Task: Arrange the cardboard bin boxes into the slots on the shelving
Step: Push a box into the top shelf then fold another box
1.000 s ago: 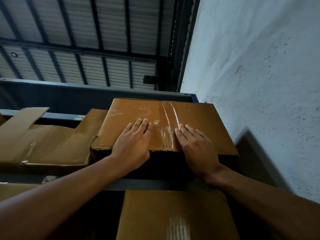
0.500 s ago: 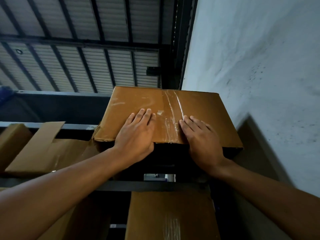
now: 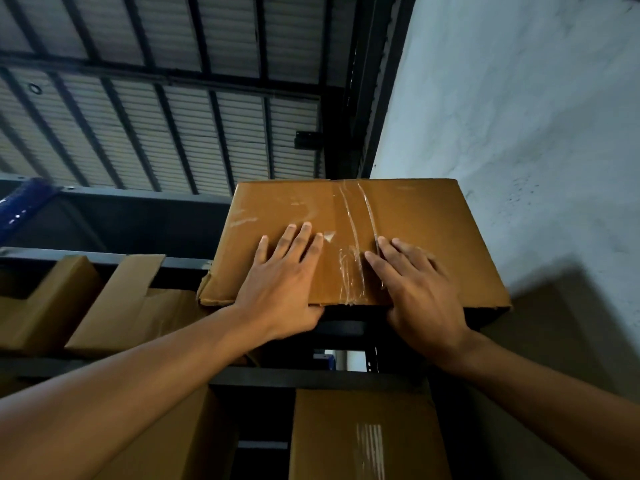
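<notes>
A brown cardboard bin box [image 3: 415,216] with clear tape down its middle is at the top right slot of the dark metal shelving [image 3: 311,377], beside the white wall. My left hand [image 3: 284,282] lies flat on its upturned face, fingers straight, thumb under the near edge. My right hand [image 3: 419,289] presses flat on the same face, just right of the tape. The box's open dark side faces down toward me.
More cardboard bin boxes [image 3: 114,306] sit in the slots to the left, and another box [image 3: 367,434] fills the slot below. The white wall [image 3: 519,133] runs close on the right. A corrugated metal roof [image 3: 166,126] is overhead.
The box has tipped up and slid further back into the top slot, with both hands still flat on it. The view has shifted so the left boxes appear lower.
</notes>
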